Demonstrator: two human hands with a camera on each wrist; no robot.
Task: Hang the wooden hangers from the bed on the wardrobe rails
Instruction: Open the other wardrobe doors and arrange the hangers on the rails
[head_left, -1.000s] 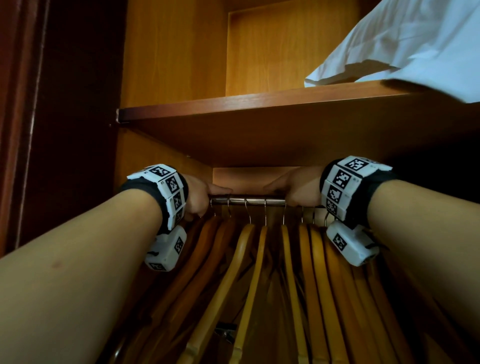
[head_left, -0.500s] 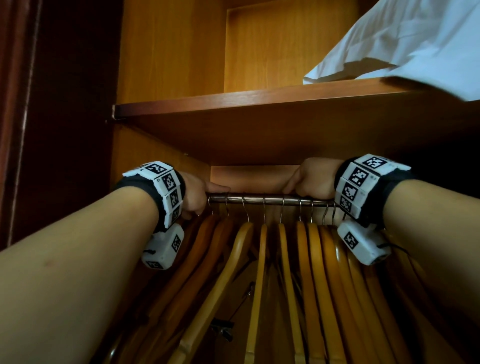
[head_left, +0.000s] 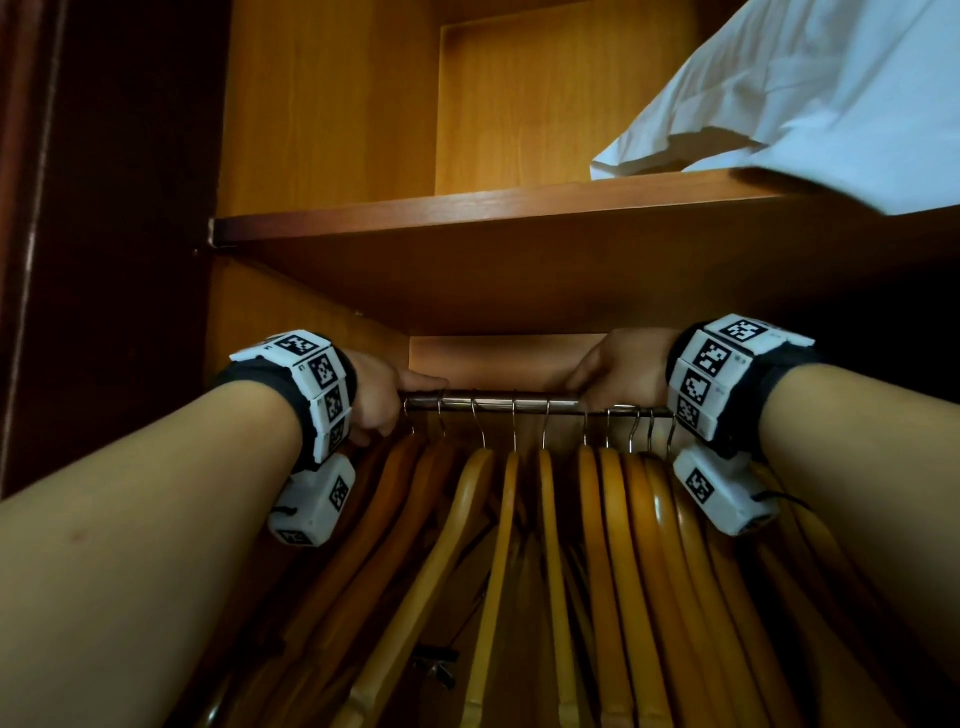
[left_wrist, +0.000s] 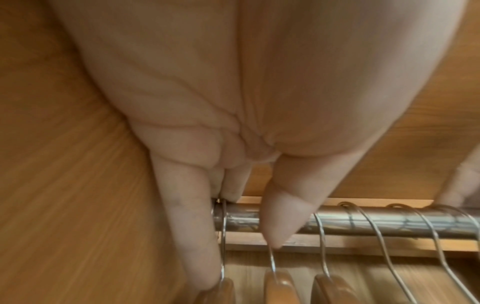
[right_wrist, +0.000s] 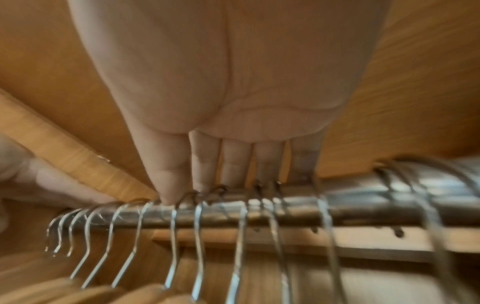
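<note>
A metal rail (head_left: 493, 404) runs under the wardrobe shelf, and several wooden hangers (head_left: 550, 519) hang from it by wire hooks. My left hand (head_left: 387, 395) is at the rail's left end. In the left wrist view its thumb (left_wrist: 280, 216) crosses the front of the rail (left_wrist: 389, 222), other fingers reach behind it, and one finger (left_wrist: 192, 236) lies along the leftmost hook. My right hand (head_left: 618, 371) is further right, its straight fingertips (right_wrist: 166, 191) resting on top of the rail (right_wrist: 350, 205) among the hooks (right_wrist: 197, 236).
The wooden shelf (head_left: 467, 213) sits close above the rail, with white bedding (head_left: 805, 104) overhanging its right side. The wardrobe's side wall (head_left: 311, 104) is just left of my left hand. A dark door frame (head_left: 104, 208) stands further left.
My right hand has slid to the right along the rail, and the hooks between my hands now stand further apart. My left hand has stayed at the rail's left end.
</note>
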